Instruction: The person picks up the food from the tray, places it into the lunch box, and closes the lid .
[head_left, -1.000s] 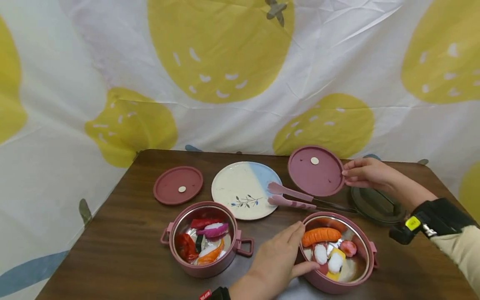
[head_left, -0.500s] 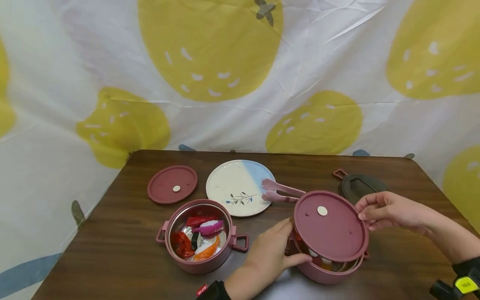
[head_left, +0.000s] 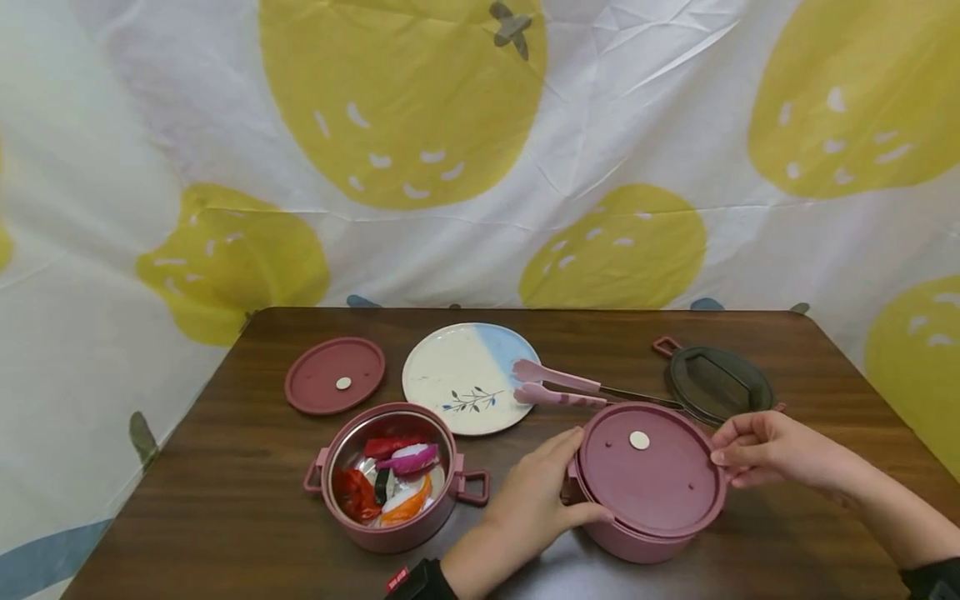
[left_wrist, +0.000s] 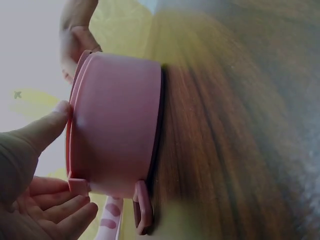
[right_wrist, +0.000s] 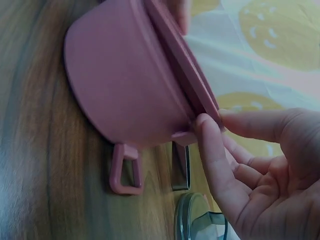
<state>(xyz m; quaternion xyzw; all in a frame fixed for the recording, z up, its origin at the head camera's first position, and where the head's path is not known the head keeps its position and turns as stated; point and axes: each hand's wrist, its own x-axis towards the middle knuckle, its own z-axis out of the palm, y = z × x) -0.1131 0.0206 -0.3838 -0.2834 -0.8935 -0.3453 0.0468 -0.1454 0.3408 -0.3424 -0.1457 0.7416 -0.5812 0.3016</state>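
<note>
1. Left hand (head_left: 528, 492), fingers loosely extended, is steadying the right pot (head_left: 637, 547) on the tabletop (head_left: 225, 508).
2. Right hand (head_left: 776, 450) is pinching the lid (head_left: 652, 475), tilted atop it; apparently covering.
3. Next move is presumably calling for lowering the raised right edge.

Two pots (head_left: 405, 540) (head_left: 637, 548), two pink lids (head_left: 326, 367) (head_left: 652, 475), one plate (head_left: 450, 367).

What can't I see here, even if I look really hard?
1. Head view: inside the covered pot, hidden by its lid.
2. Head view: part of the tongs, behind that lid.
3. Right wrist view: most of the left hand, cut off by the top edge.
</note>
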